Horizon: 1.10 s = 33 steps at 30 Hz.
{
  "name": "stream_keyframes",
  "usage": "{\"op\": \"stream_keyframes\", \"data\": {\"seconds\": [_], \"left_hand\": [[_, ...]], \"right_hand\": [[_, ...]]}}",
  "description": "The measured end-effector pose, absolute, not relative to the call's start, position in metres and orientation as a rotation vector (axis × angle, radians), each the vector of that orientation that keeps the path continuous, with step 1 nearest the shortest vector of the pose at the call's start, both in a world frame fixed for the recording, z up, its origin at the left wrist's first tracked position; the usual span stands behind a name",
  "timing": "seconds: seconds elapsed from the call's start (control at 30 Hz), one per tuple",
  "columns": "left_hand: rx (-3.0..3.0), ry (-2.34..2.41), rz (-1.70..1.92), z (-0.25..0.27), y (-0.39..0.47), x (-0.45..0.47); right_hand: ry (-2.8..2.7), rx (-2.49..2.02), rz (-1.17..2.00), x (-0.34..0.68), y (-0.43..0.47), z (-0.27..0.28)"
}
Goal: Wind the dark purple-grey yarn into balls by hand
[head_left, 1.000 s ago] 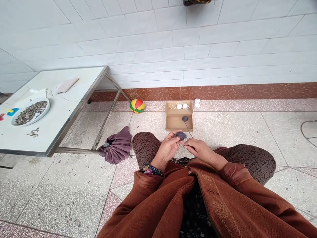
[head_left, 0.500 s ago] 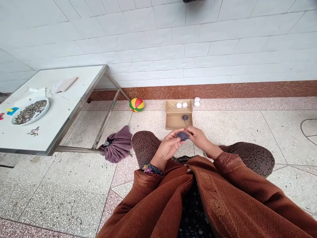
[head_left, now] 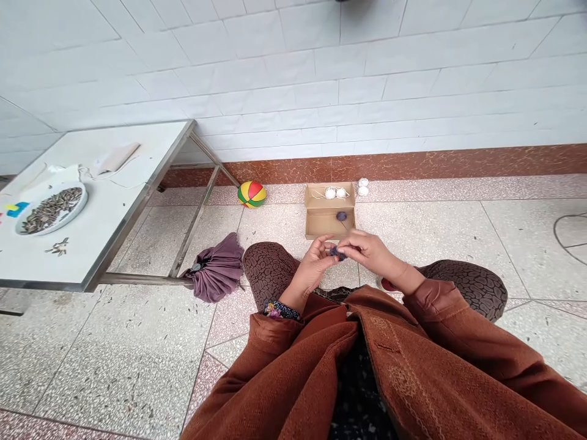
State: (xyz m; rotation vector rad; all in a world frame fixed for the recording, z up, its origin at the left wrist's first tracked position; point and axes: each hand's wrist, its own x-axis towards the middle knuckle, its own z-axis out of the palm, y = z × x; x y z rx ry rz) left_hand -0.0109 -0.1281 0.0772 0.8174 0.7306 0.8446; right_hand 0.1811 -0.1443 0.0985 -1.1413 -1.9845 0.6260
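Observation:
A small dark grey-purple ball of yarn is held between my hands, partly covered by fingers. My left hand grips it from the left with thumb and fingers. Over its right side, my right hand is closed in a pinch on the yarn. A thin dark strand runs up from my hands to another dark yarn ball inside an open cardboard box on the floor. White yarn balls with loose strands lie in the box's lid half.
More white balls sit right of the box by the wall. Left of it are a colourful ball and a folded purple umbrella. A metal-edged table bears a plate of dark seeds or husks. A cable lies far right.
My right hand has shifted slightly and now pinches across the front of the yarn ball. My left fingers have lifted and spread a little around it. The view has moved slightly.

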Motion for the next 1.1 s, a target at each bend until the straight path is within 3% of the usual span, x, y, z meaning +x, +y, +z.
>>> {"op": "stream_keyframes", "data": {"seconds": [0.37,0.57,0.77,1.1], "left_hand": [[0.687,0.704,0.895,0.083,-0.125,-0.016],[0.752,0.819,0.972,0.072,-0.12,-0.011],[0.942,0.732,0.884,0.07,-0.124,-0.009],[0.75,0.713,1.007,0.073,-0.103,-0.01]], "right_hand": [[-2.032,-1.295,0.572,0.173,-0.153,0.047],[-2.233,-1.06,0.524,0.171,-0.177,0.078],[-2.084,-1.084,0.421,0.181,-0.141,0.107],[-1.87,-1.216,0.594,0.165,-0.113,0.039]]}}
